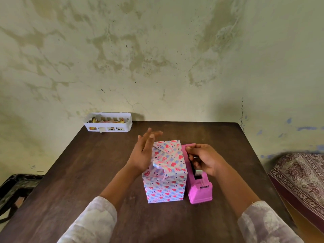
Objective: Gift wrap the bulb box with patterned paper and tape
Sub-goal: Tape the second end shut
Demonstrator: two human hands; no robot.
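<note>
I judge the box (165, 172) nearly wrapped: paper covers its sides, but the top folds look loose and untaped. It stands mid-counter (87, 172), touching the tape dispenser (199, 179). My left hand (143, 153) hovers beside it, fingers straight and apart; my right hand (204, 159) pinches tape at the dispenser.

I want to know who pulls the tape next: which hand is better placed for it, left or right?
Probably the right hand: it already rests on the pink tape dispenser, fingers curled at the roll. The left hand is open, beside the wrapped box.
</note>
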